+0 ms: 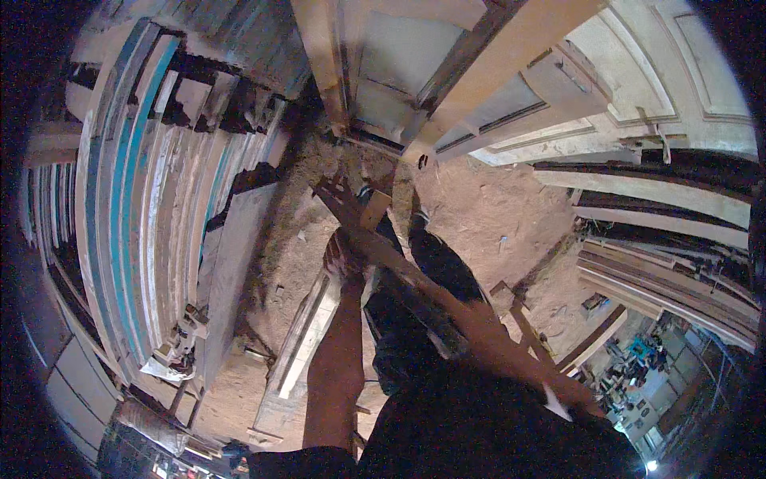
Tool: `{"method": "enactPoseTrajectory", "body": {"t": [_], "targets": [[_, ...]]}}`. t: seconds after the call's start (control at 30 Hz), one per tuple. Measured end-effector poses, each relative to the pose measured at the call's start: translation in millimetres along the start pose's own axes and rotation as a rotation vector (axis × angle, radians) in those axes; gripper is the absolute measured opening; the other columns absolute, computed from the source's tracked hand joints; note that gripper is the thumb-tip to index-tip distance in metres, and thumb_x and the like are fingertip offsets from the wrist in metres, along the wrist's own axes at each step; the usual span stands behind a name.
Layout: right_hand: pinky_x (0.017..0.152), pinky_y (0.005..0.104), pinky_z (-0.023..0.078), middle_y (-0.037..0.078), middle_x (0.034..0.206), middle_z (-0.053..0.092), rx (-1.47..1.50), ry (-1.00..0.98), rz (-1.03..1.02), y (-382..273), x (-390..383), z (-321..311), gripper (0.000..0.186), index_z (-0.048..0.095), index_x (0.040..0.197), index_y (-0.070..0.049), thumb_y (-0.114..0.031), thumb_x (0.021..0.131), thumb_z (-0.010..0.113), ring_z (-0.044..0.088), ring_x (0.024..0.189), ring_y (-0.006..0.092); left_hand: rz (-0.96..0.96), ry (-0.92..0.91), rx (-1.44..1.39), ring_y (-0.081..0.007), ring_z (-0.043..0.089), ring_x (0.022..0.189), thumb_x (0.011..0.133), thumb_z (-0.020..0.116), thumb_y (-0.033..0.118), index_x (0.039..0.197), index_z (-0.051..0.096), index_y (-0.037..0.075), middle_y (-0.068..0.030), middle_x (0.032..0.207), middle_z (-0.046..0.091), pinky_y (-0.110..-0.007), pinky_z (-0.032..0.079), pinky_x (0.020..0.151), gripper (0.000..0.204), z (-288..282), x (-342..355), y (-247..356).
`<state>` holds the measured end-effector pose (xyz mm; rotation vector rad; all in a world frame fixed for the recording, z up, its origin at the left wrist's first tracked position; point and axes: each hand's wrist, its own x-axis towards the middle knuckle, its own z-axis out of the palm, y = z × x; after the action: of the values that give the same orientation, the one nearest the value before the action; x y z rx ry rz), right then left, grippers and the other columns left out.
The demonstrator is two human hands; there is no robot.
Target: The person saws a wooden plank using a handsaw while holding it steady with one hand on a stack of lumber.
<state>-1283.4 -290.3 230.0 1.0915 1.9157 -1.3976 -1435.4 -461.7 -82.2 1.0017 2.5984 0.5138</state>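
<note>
At far left, tall, weathered wooden planks with some teal edges (120, 215) stood packed together; a knock could perhaps have sent one sliding. Right of them, a long, pale, flat wooden strip (307, 347) lay on the reddish-brown dirt floor (467, 203), a possible trip hazard.

At centre, the person's left hand (333, 255) had its fingers curled around the near edge of a narrow brown wooden board (333, 206), which slanted in front of the legs. A short tan wooden block (375, 211) met the board; if loose, it could have dropped towards the feet. The right hand (364, 243) was at the board too, but its grip was too dim to tell; a weak hold could have let the board twist.

Further right, a tall, light-brown wooden frame (479, 80) stood near the feet, where a swung board might have struck it.
</note>
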Motion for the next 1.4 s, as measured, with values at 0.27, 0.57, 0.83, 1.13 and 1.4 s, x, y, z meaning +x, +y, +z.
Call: {"method": "enactPoseTrajectory", "body": {"t": [0.27, 0.57, 0.83, 1.13, 1.4], "targets": [[0.070, 0.0502, 0.058, 0.023, 0.101, 0.070, 0.066, 0.035, -0.249, -2, 42, 6, 0.077, 0.028, 0.153, -0.020, -0.018, 0.085, 0.064, 0.071, 0.082, 0.0396, -0.034, -0.010, 0.013, -0.0306, 0.064, 0.102, 0.088, 0.062, 0.035, 0.123, 0.057, 0.008, -0.0130, 0.112, 0.066, -0.044, 0.051, 0.086, 0.044, -2, 16, -15], [0.071, 0.0456, 0.056, 0.021, 0.091, 0.070, 0.059, 0.084, -0.217, 24, 31, 28, 0.084, 0.031, 0.153, -0.023, -0.016, 0.080, 0.071, 0.070, 0.078, 0.0407, -0.076, -0.019, 0.155, -0.0246, 0.063, 0.102, 0.091, 0.060, 0.042, 0.128, 0.057, 0.011, -0.0102, 0.112, 0.065, -0.038, 0.050, 0.088, 0.048, 9, 6, -22], [0.073, 0.0525, 0.057, 0.023, 0.100, 0.069, 0.131, 0.007, -0.158, 17, -24, 0, 0.079, 0.030, 0.151, -0.018, -0.019, 0.082, 0.069, 0.067, 0.086, 0.0467, 0.008, 0.059, 0.099, -0.0245, 0.062, 0.103, 0.091, 0.060, 0.041, 0.128, 0.057, 0.011, -0.0096, 0.112, 0.065, -0.038, 0.050, 0.088, 0.048, -7, 3, -13], [0.064, 0.0494, 0.055, 0.018, 0.093, 0.071, 0.078, 0.101, -0.219, 8, -4, 8, 0.077, 0.037, 0.148, -0.017, -0.017, 0.079, 0.074, 0.070, 0.074, 0.0400, 0.045, 0.078, 0.032, -0.0315, 0.064, 0.101, 0.088, 0.060, 0.037, 0.124, 0.057, 0.008, -0.0120, 0.110, 0.065, -0.044, 0.050, 0.087, 0.046, -20, 9, -3], [0.070, 0.0418, 0.056, 0.017, 0.098, 0.072, 0.033, 0.140, -0.252, 11, 62, 23, 0.070, 0.041, 0.146, -0.015, -0.017, 0.082, 0.071, 0.072, 0.078, 0.0368, 0.036, 0.117, -0.067, -0.0328, 0.066, 0.100, 0.085, 0.064, 0.032, 0.121, 0.057, 0.007, -0.0094, 0.107, 0.068, -0.047, 0.051, 0.088, 0.045, -7, 21, 3]]}}
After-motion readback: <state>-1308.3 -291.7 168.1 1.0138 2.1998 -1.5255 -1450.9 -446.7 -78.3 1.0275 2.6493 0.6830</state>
